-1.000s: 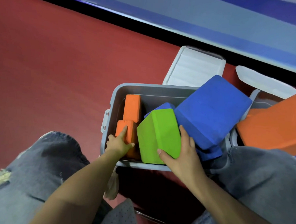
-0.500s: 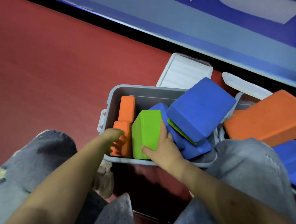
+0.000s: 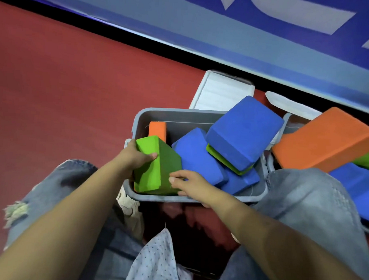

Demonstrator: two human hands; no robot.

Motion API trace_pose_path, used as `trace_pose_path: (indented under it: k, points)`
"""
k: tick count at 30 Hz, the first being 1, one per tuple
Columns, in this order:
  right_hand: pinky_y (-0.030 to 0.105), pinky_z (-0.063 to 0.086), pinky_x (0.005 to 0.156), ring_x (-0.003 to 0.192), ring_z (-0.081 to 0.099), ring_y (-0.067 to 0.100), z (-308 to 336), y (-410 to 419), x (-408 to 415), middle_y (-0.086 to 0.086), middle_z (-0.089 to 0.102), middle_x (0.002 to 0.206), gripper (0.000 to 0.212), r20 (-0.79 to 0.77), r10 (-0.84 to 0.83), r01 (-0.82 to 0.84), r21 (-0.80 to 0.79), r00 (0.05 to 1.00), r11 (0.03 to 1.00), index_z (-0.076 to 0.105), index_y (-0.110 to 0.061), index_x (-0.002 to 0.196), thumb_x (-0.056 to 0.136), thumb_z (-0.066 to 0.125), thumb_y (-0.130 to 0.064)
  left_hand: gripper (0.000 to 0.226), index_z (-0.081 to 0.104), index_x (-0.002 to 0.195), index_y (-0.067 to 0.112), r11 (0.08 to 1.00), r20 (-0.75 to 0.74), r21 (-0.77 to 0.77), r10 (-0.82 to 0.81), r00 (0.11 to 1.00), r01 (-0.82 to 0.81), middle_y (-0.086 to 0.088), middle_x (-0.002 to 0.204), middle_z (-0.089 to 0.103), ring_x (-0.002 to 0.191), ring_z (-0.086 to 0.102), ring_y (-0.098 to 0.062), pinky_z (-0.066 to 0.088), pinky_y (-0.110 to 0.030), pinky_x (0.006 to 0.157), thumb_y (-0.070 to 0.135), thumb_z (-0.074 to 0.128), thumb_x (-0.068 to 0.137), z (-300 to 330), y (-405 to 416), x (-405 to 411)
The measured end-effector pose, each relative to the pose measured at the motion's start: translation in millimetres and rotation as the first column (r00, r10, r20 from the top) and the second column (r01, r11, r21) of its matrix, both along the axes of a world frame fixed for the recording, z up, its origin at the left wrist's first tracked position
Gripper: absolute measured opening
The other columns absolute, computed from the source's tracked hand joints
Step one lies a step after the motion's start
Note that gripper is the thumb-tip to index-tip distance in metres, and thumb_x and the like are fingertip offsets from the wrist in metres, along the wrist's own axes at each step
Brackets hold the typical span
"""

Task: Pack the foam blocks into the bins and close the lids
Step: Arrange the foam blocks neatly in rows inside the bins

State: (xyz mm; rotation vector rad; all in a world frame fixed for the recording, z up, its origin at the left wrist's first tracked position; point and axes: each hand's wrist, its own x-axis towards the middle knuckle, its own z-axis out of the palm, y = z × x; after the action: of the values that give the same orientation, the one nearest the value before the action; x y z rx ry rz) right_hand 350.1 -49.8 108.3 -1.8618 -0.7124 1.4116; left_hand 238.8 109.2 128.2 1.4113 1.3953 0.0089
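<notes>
Two grey bins (image 3: 202, 116), two white lids (image 3: 220, 94) on the red floor (image 3: 64, 90). Blocks counted: four blue (image 3: 243, 132), three green, two orange (image 3: 157, 128). One green block (image 3: 154, 170), at the near bin's left end, is gripped by the left hand (image 3: 135, 156) on its left face and touched by the right hand (image 3: 187, 181) with curled fingertips at its right edge.

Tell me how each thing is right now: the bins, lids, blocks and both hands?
Grey bin: open, crammed with blocks.
Second bin: open, overfull.
White lid: off, lying behind the grey bin.
Second lid: off.
Green block: tilted, held at the bin's near left corner.
Top blue block: sticking up above the rim.
Big orange block: tilted, atop the second bin.
Left hand: gripping the green block.
Right hand: fingers on the green block.
</notes>
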Motion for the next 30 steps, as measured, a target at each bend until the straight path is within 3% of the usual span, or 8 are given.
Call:
trace_pose_path:
  k: [3, 5, 6, 8, 11, 13, 18, 30]
  points:
    - [0.034, 0.054, 0.080, 0.071, 0.052, 0.015, -30.0, -15.1, 32.7, 0.005, 0.047, 0.078, 0.027, -0.009, -0.467, 0.466, -0.058, 0.884, 0.883, 0.051, 0.010, 0.111, 0.092, 0.054, -0.008, 0.091, 0.017, 0.151, 0.023, 0.999, 0.065, -0.016, 0.031, 0.997, -0.030, -0.010, 0.144, 0.042, 0.117, 0.050, -0.028, 0.046, -0.044, 0.091, 0.027, 0.075, 0.081, 3.3, 1.3, -3.7]
    - [0.025, 0.054, 0.071, 0.054, 0.044, 0.011, -45.1, -18.7, 50.6, 0.005, 0.035, 0.069, 0.014, -0.130, -0.719, 0.704, -0.147, 0.683, 0.695, 0.042, -0.014, 0.094, 0.093, 0.048, -0.001, 0.099, 0.010, 0.152, 0.033, 1.000, 0.067, 0.015, 0.012, 0.998, -0.013, -0.005, 0.150, 0.035, 0.126, 0.046, -0.030, 0.044, -0.048, 0.099, 0.033, 0.077, 0.079, 0.7, 2.6, -2.0]
    - [0.026, 0.055, 0.078, 0.054, 0.043, 0.011, -52.0, -18.7, 57.7, 0.005, 0.036, 0.068, 0.010, -0.146, -0.772, 0.745, -0.201, 0.619, 0.636, 0.047, -0.004, 0.102, 0.093, 0.049, -0.002, 0.099, 0.009, 0.151, 0.038, 0.999, 0.081, 0.035, 0.006, 0.997, -0.008, -0.003, 0.151, 0.034, 0.127, 0.046, -0.029, 0.044, -0.049, 0.099, 0.034, 0.077, 0.078, 0.8, 2.2, -0.6]
    - [0.026, 0.054, 0.069, 0.060, 0.046, 0.013, -66.4, -17.7, 66.3, 0.007, 0.048, 0.077, 0.024, -0.146, -0.823, 0.777, -0.272, 0.549, 0.567, 0.046, -0.010, 0.111, 0.090, 0.057, -0.006, 0.092, 0.013, 0.148, 0.046, 0.998, 0.101, 0.060, -0.001, 0.995, -0.005, -0.001, 0.149, 0.037, 0.123, 0.048, -0.028, 0.046, -0.046, 0.096, 0.030, 0.074, 0.081, 1.2, 1.9, 2.7]
    - [0.031, 0.048, 0.068, 0.091, 0.057, 0.022, -81.3, -13.8, 72.2, 0.011, 0.054, 0.122, 0.057, -0.137, -0.869, 0.816, -0.299, 0.475, 0.494, 0.037, -0.007, 0.136, 0.084, 0.062, -0.007, 0.082, 0.022, 0.145, 0.049, 0.997, 0.067, 0.069, -0.036, 0.997, 0.031, -0.004, 0.145, 0.039, 0.118, 0.051, -0.028, 0.047, -0.044, 0.097, 0.030, 0.070, 0.081, -1.1, 2.2, 3.9]
    - [0.036, 0.046, 0.084, 0.116, 0.052, 0.028, -89.4, -16.2, 72.3, 0.010, 0.048, 0.134, 0.063, -0.094, -0.876, 0.825, -0.302, 0.472, 0.477, 0.031, -0.005, 0.140, 0.085, 0.061, -0.004, 0.083, 0.024, 0.145, 0.046, 0.992, 0.019, 0.102, -0.079, 0.997, 0.077, -0.006, 0.145, 0.038, 0.121, 0.049, -0.030, 0.046, -0.043, 0.099, 0.035, 0.073, 0.080, -1.3, 3.1, 4.0]
    - [0.040, 0.040, 0.099, 0.124, 0.047, 0.027, -100.6, -27.2, 72.6, 0.010, 0.043, 0.141, 0.070, -0.065, -0.841, 0.799, -0.280, 0.537, 0.532, 0.029, -0.005, 0.140, 0.082, 0.068, -0.007, 0.075, 0.033, 0.144, 0.038, 0.938, -0.128, 0.308, -0.125, 0.984, 0.159, -0.010, 0.143, 0.045, 0.124, 0.048, -0.031, 0.047, -0.044, 0.099, 0.047, 0.070, 0.079, 20.2, 18.1, 11.7]
    - [0.031, 0.047, 0.081, 0.117, 0.056, 0.030, -94.7, -29.8, 81.7, 0.008, 0.051, 0.133, 0.067, -0.168, -0.786, 0.723, -0.315, 0.595, 0.615, 0.024, -0.019, 0.141, 0.088, 0.065, -0.014, 0.082, 0.031, 0.145, 0.036, 0.857, -0.295, 0.395, -0.223, 0.929, 0.331, -0.015, 0.136, 0.051, 0.122, 0.050, -0.034, 0.045, -0.039, 0.094, 0.065, 0.063, 0.076, 36.7, 8.1, 36.7]
